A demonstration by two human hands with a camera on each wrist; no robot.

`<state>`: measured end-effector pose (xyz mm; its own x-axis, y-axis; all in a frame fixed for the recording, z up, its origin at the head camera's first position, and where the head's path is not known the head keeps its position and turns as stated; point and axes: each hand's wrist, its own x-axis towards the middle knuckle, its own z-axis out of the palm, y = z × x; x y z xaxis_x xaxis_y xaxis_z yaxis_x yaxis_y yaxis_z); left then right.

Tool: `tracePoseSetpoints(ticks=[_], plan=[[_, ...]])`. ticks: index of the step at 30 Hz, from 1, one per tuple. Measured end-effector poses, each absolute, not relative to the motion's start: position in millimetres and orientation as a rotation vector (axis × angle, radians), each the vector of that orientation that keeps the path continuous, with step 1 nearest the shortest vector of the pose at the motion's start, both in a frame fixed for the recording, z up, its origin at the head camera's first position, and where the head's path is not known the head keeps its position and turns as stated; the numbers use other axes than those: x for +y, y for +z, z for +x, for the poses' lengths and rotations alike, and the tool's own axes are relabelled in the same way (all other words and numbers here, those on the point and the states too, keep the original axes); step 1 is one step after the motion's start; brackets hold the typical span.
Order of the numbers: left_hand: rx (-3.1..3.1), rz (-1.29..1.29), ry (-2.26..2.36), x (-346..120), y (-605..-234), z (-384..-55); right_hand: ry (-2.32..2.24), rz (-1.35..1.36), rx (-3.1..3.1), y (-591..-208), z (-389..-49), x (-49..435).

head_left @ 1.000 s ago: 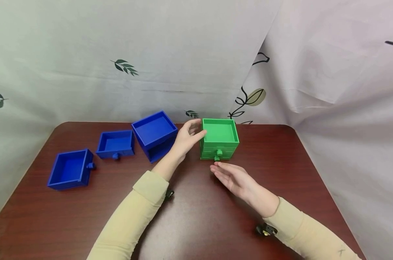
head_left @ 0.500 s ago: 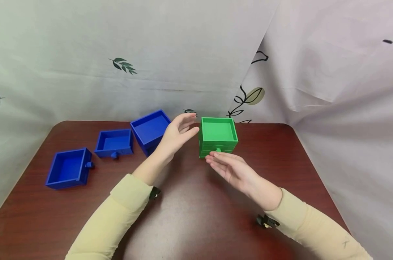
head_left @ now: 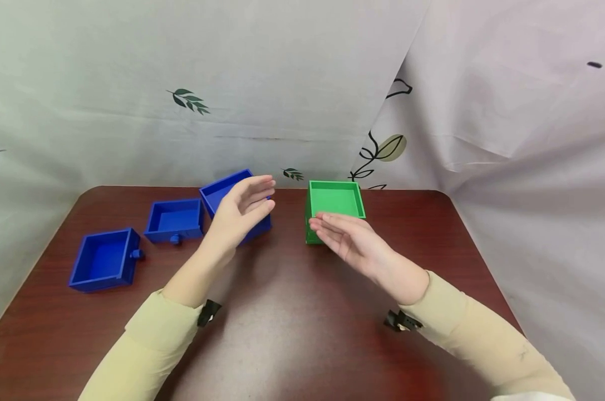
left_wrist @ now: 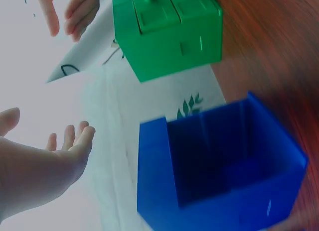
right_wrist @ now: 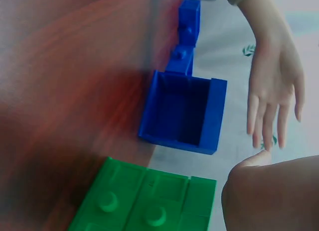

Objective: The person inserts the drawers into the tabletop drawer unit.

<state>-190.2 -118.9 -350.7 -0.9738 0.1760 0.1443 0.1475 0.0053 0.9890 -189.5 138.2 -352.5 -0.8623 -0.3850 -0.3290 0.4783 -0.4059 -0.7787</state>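
My left hand [head_left: 239,214] is held up in front of the blue cabinet shell [left_wrist: 259,191], palm facing right, its fingers extended and nothing in them. The shell has a tray-like top and a hollow front with no drawer in it. My right hand [head_left: 354,245] is raised before the green cabinet [head_left: 336,199], also holding nothing, and covers much of its front in the head view. Seen from the right wrist, the green cabinet has two drawers with round knobs [right_wrist: 155,216], both pushed in.
Two blue drawers lie on the brown table [head_left: 282,334] at the left: one drawer [head_left: 174,219] beside the blue shell with its knob toward me, another drawer [head_left: 105,259] farther left with its knob to the right. A leaf-printed white cloth [head_left: 282,83] hangs behind.
My left hand has moved away from the green cabinet to the left, now overlapping the blue shell. My right hand has risen slightly across the green front. The cabinets and drawers stay put.
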Motion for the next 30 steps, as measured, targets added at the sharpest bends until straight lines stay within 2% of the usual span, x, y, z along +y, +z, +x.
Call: tracePoseSetpoints(ticks=[13, 30], plan=[[2.283, 0.316, 2.202, -172, -362, -161, -2.302, 0.194, 1.287, -334, -214, 112], [1.991, 0.201, 2.472, -225, -407, -144, -2.326, 0.270, 1.250, -330, -245, 83]])
